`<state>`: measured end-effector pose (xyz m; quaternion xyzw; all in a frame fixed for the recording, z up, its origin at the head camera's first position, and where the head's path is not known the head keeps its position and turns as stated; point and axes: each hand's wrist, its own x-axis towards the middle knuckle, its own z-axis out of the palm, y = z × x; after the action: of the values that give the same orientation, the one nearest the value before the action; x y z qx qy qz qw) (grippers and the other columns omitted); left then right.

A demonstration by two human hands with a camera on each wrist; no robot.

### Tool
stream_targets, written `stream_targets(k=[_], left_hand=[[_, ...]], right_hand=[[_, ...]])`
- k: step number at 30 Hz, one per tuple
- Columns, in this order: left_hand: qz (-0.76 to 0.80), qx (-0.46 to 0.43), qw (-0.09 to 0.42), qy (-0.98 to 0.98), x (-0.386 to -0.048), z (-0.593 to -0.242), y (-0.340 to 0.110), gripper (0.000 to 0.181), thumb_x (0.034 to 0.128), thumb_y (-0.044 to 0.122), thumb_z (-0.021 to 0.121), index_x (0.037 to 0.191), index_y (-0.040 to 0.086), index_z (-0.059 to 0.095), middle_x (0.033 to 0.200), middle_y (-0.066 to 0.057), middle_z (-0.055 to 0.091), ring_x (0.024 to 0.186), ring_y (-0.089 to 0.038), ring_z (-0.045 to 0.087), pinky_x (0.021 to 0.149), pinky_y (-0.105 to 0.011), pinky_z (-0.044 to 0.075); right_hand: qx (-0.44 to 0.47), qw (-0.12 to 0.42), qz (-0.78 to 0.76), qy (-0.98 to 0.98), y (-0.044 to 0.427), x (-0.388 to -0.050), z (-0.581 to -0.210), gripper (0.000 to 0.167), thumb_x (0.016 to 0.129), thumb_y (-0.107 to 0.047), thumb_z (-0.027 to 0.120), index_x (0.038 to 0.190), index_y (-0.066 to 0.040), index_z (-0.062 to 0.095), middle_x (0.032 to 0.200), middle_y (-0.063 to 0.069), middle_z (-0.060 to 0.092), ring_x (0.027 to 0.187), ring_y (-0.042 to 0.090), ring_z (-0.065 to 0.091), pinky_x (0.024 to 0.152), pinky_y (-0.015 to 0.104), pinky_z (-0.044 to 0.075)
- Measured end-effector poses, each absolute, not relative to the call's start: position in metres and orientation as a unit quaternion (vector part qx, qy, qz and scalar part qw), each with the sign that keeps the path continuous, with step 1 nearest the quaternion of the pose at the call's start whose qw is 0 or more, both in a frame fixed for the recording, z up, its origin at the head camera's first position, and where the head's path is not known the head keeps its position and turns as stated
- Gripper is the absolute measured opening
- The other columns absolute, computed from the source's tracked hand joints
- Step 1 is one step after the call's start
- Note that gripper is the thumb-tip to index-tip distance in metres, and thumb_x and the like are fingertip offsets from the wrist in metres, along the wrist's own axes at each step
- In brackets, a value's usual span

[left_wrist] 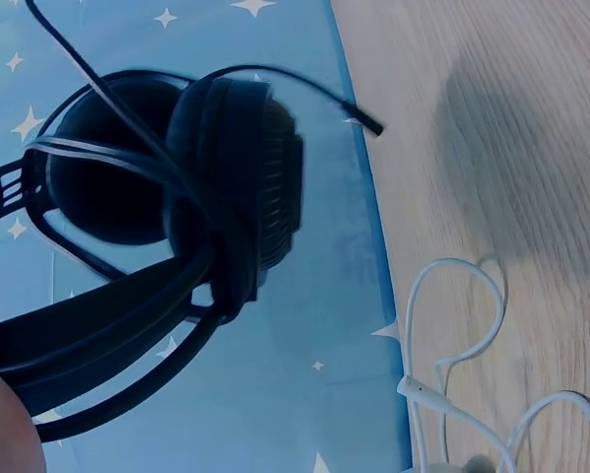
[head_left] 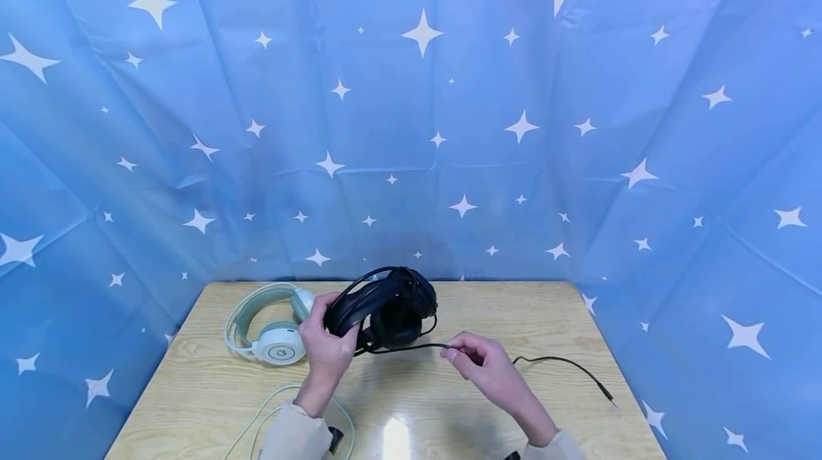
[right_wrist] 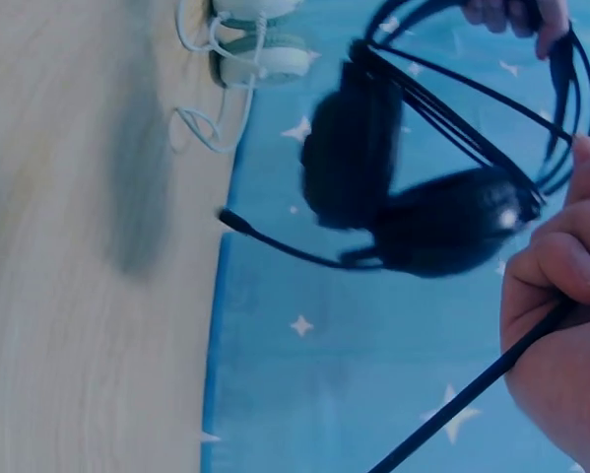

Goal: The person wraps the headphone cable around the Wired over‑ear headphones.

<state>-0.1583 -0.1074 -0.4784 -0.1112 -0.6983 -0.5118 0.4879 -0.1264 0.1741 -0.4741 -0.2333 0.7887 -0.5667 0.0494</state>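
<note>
My left hand (head_left: 327,346) grips the headband of a black headset (head_left: 392,314), holding it above the table. Its two ear cups and a thin microphone boom (right_wrist: 285,246) show in the right wrist view. Loops of black cable (left_wrist: 117,153) run around the headband and ear cups in the left wrist view. To the right, my right hand (head_left: 488,367) pinches the black cable, which stretches between the headset and my fingers. Beyond that hand the cable's loose end (head_left: 578,367) runs right to a plug (head_left: 605,393).
On the left of the wooden table (head_left: 193,403) lies a white and green headset (head_left: 279,342). Its pale cable (head_left: 263,410) loops near the front, by my left sleeve. A blue curtain with white stars (head_left: 424,125) stands behind and at both sides.
</note>
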Motion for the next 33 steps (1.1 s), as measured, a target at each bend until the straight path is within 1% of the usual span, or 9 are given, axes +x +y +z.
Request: stream_targets(k=[4,9,11,16,21,26,29,33], left_hand=[[-0.501,-0.121,0.463,-0.721,-0.158,-0.478,-0.111,0.041,0.0583,-0.004,0.077,0.099,0.001,0.071,0.087,-0.011,0.074,0.074,-0.024,0.068,0.075,-0.018,0.049],[-0.507,-0.133,0.401,-0.751,-0.156,-0.475,-0.113,0.038,0.0623,-0.003,0.077,0.100,0.005,0.071,0.088,-0.007,0.075,0.075,-0.018,0.067,0.074,-0.019,0.049],[-0.508,-0.138,0.375,-0.763,-0.156,-0.473,-0.113,0.036,0.0638,-0.002,0.076,0.099,0.006,0.071,0.088,-0.005,0.075,0.075,-0.015,0.067,0.073,-0.019,0.050],[-0.496,-0.157,0.330,-0.788,-0.154,-0.467,-0.113,0.036,0.0646,0.002,0.075,0.099,0.008,0.070,0.087,-0.004,0.075,0.074,-0.015,0.067,0.070,-0.027,0.052],[-0.490,-0.164,0.309,-0.798,-0.155,-0.464,-0.112,0.037,0.0650,0.003,0.076,0.101,0.009,0.070,0.089,-0.002,0.075,0.076,-0.016,0.067,0.070,-0.033,0.053],[-0.500,-0.173,0.294,-0.796,-0.155,-0.463,-0.112,0.036,0.0650,0.003,0.076,0.100,0.010,0.070,0.087,0.000,0.074,0.075,-0.013,0.065,0.070,-0.031,0.052],[-0.508,-0.181,0.283,-0.793,-0.154,-0.462,-0.113,0.036,0.0642,0.003,0.076,0.098,0.011,0.070,0.085,0.001,0.074,0.074,-0.011,0.064,0.070,-0.029,0.051],[-0.510,-0.190,0.268,-0.795,-0.153,-0.463,-0.112,0.037,0.0641,0.003,0.077,0.099,0.011,0.069,0.087,0.001,0.074,0.075,-0.010,0.064,0.070,-0.029,0.051]], right_hand=[[-0.230,0.047,-0.564,0.792,0.175,-0.131,-0.468,0.013,0.105,-0.020,0.060,0.101,-0.015,0.071,0.069,-0.005,0.048,0.057,0.005,0.040,0.051,0.026,0.038],[-0.219,0.037,-0.554,0.802,0.176,-0.139,-0.462,0.012,0.103,-0.023,0.064,0.097,-0.016,0.072,0.069,-0.003,0.052,0.057,0.005,0.042,0.051,0.026,0.038],[-0.209,0.031,-0.549,0.809,0.177,-0.141,-0.462,0.013,0.103,-0.023,0.066,0.097,-0.014,0.073,0.069,-0.002,0.053,0.057,0.006,0.043,0.051,0.026,0.039],[-0.176,0.016,-0.540,0.823,0.178,-0.147,-0.463,0.015,0.100,-0.027,0.069,0.099,-0.014,0.076,0.072,-0.001,0.056,0.059,0.008,0.044,0.055,0.026,0.040],[-0.163,0.006,-0.531,0.831,0.179,-0.150,-0.463,0.011,0.099,-0.030,0.071,0.099,-0.021,0.077,0.074,-0.001,0.059,0.061,0.010,0.046,0.056,0.027,0.041],[-0.161,-0.007,-0.517,0.841,0.179,-0.157,-0.460,0.008,0.098,-0.031,0.073,0.098,-0.024,0.077,0.079,0.002,0.065,0.064,0.011,0.050,0.058,0.027,0.043],[-0.167,-0.007,-0.515,0.841,0.178,-0.160,-0.457,0.009,0.097,-0.032,0.073,0.098,-0.024,0.077,0.079,0.001,0.065,0.064,0.012,0.050,0.058,0.027,0.043],[-0.174,-0.007,-0.515,0.840,0.177,-0.162,-0.456,0.011,0.097,-0.031,0.073,0.098,-0.021,0.077,0.078,-0.002,0.063,0.064,0.012,0.050,0.059,0.027,0.042]])
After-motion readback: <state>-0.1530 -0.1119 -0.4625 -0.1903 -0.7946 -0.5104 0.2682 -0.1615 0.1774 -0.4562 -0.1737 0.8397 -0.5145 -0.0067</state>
